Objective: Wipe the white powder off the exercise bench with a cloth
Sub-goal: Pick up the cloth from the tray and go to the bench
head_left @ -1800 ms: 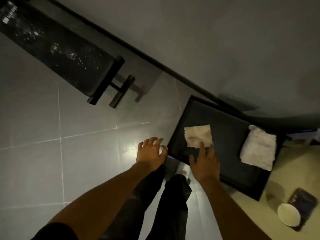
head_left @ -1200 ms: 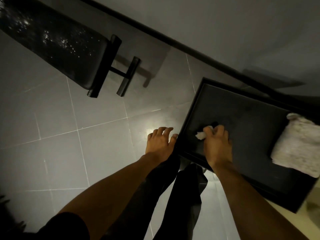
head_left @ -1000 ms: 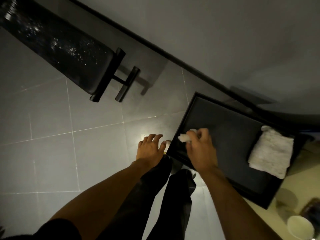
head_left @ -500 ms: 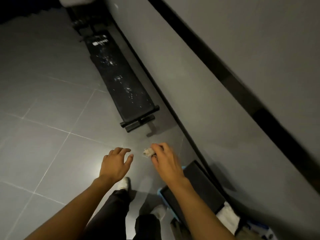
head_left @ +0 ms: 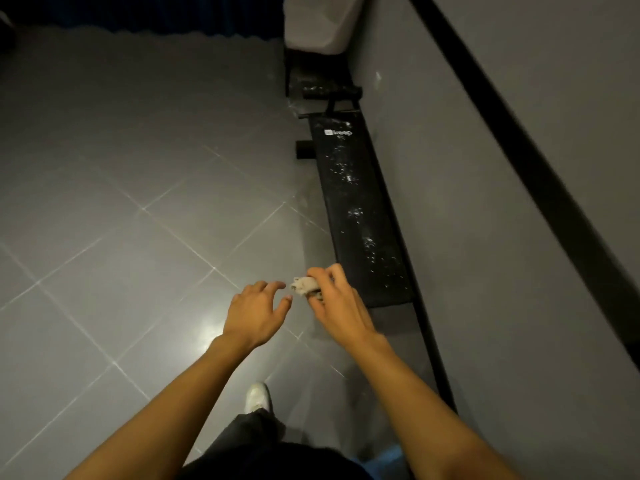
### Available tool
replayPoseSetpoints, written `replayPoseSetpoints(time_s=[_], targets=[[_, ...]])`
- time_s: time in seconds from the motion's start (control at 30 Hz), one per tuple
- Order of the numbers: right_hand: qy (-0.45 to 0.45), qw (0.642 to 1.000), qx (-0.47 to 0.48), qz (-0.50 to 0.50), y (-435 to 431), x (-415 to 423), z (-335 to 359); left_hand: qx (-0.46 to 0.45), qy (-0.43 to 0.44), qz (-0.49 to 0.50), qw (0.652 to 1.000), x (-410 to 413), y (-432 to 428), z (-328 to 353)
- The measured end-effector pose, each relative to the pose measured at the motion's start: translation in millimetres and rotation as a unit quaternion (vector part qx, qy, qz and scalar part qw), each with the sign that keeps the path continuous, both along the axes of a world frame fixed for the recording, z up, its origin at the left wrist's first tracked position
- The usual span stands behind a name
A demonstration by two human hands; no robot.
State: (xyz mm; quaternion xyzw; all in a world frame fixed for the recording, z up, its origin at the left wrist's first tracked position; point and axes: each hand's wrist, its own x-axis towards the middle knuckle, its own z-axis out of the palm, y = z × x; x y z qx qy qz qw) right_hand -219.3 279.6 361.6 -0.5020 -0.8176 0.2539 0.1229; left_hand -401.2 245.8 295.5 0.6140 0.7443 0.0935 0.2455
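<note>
Head view looked down at a gray tile floor [head_left: 138, 202] on the left. The left hand [head_left: 254, 315] was out in front with its fingers spread and loose, holding nothing. Its fingertips were close to the cloth but did not seem to touch it. The cloth [head_left: 304, 285] was a small pale wad, pinched in the curled fingers of the right hand [head_left: 337, 303], up in the air near the close end of the bench. The bench [head_left: 360, 237] was long and black and ran along the wall [head_left: 485, 168] on the right. White powder [head_left: 356, 213] was dotted over most of its top, so no wiping looked done yet. I think the cloth was bunched so small that it might only push the powder off the edge and onto the floor. It might also slip out of that small pinch. The room was dim, so some specks could be missed.
</note>
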Motion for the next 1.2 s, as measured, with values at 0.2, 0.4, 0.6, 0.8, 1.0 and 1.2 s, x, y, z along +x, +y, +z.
replayPoseSetpoints(time_s=[0.2, 0.4, 0.6, 0.8, 1.0, 1.2], targets=[[-0.003, 1.000, -0.018, 0.014, 74.2, -76.7, -8.9, -0.011, -0.008, 0.028, 1.000, -83.8, 60.2, -8.0], [-0.044, 0.996, -0.066, 0.047, 176.2, -114.9, -35.3, -0.054, -0.001, 0.027, 0.998, -133.3, 154.3, -29.4], [-0.024, 0.994, -0.107, -0.010, 304.9, -139.2, -60.8, -0.080, 0.037, -0.010, 0.996, -181.9, 283.2, -30.2], [0.014, 0.992, -0.105, -0.069, 432.2, -174.7, -60.9, -0.085, 0.033, -0.013, 0.996, -223.2, 415.4, -17.8], [-0.010, 0.987, -0.113, -0.115, 534.7, -228.5, -57.0, -0.080, 0.012, -0.045, 0.996, -270.3, 534.6, -25.0], [-0.001, 0.975, -0.069, -0.212, 656.7, -293.2, -66.3, -0.065, 0.002, -0.140, 0.988, -338.7, 684.2, -43.0]])
